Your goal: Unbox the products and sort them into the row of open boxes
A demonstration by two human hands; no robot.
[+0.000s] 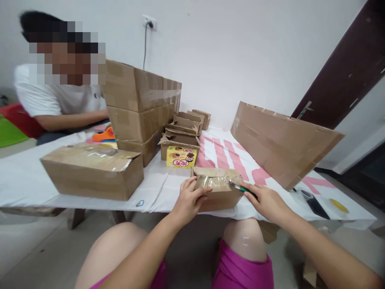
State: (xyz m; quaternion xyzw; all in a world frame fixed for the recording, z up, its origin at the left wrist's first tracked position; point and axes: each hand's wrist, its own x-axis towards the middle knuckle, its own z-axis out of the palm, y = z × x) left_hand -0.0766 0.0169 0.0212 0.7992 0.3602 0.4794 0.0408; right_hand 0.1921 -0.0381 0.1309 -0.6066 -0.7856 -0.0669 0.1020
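Observation:
A small cardboard box [222,199] with clear tape over its top lies at the table's front edge. My left hand [189,198] grips its left end, fingers over the top and thumb along the near edge. In my right hand [264,200] is a green-handled utility knife [248,190], its blade pointing left and touching or just over the taped top near the right end. Just behind the box stands a yellow printed carton [181,157], in front of an open cardboard box [180,139].
Stacked cardboard boxes [135,92] rise at left centre, with a taped box [90,176] nearer me. A large cardboard panel [279,140] leans at the right. A tape dispenser [314,202] and yellow tape roll [339,205] lie right. A person [57,92] sits at the left.

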